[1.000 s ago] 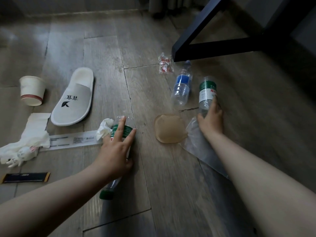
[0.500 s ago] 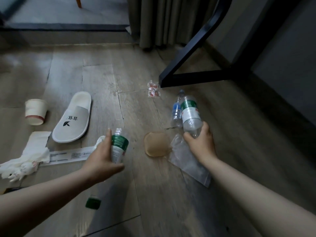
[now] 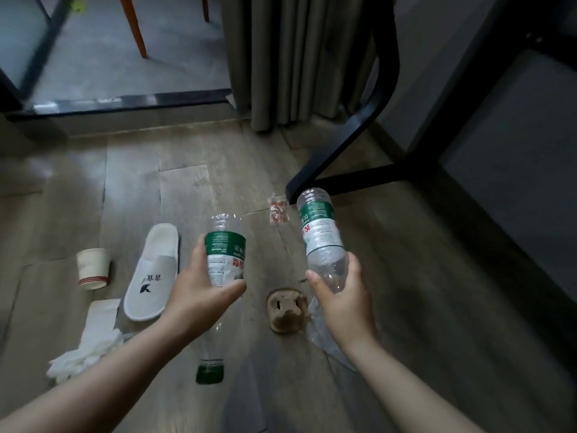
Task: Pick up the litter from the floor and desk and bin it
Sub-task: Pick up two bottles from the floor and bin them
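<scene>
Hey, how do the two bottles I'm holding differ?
The left hand grips the left bottle around its label; the right hand grips the right bottle at its clear end below the label. The left bottle's green cap shows below the hand; the right bottle's cap is hidden. Both are clear with green labels.

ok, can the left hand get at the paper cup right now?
Probably not yet: the left hand grips a green-label bottle, so its fingers are taken. The paper cup sits uncovered beyond the white slipper.
</scene>
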The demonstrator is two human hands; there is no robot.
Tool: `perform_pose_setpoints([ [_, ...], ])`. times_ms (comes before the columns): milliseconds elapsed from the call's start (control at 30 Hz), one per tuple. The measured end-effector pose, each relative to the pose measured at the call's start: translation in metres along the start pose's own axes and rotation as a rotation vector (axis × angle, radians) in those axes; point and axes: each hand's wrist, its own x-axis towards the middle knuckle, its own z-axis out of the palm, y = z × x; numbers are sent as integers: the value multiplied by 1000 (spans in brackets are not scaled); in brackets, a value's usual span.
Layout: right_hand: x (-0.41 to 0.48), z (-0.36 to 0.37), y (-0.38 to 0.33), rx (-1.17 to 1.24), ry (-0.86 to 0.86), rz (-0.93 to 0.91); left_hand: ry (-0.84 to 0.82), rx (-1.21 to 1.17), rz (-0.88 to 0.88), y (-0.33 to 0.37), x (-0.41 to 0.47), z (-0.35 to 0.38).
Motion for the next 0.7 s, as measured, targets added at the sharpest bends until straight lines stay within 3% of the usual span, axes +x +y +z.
perform_pose_setpoints([
  [333,-63,-97,-228,58,11,19,-20,-42,-28,224,-67,-149],
  [533,-116,-196,-404,120,-16,-54,-32,-85,109,394,-113,-248],
  [700,-150,-287,-532,161,57,-173,-17,-117,285,529,-147,-315],
])
